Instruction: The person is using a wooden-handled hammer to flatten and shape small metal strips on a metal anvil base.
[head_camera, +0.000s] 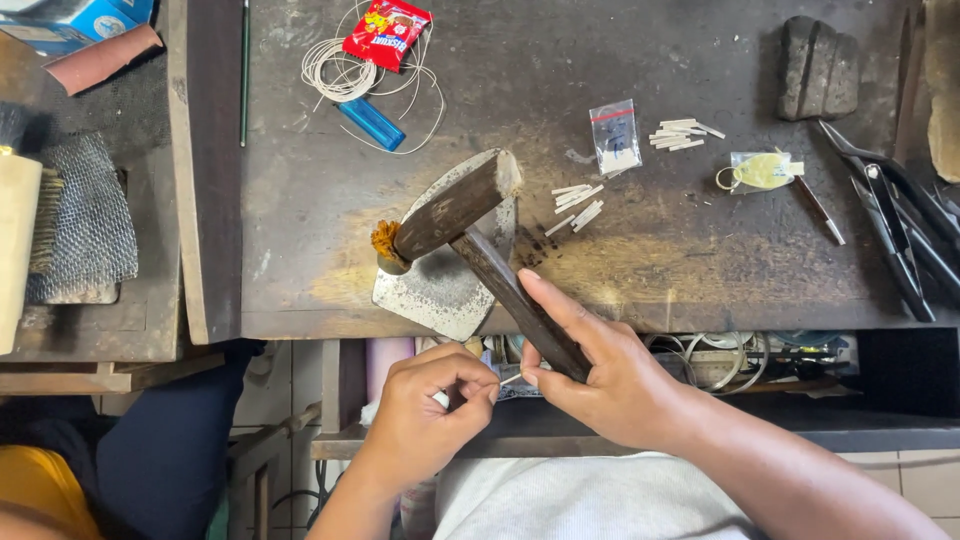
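My right hand (605, 365) grips the dark handle of a hammer (470, 225), whose head rests on a flat metal plate (440, 285) at the workbench's front edge. My left hand (430, 410) sits just below the bench edge, fingers pinched on a small thin white piece (508, 381) that touches my right fingertips. A few short white sticks (577, 203) lie on the bench right of the hammer head.
On the dark workbench (700, 250) lie a coil of white wire (340, 70), a red packet (387, 32), a blue lighter (371, 124), a small plastic bag (615, 135), more white sticks (682, 134), pliers (895, 215) and a dark block (820, 68). A wire brush (45, 220) rests at left.
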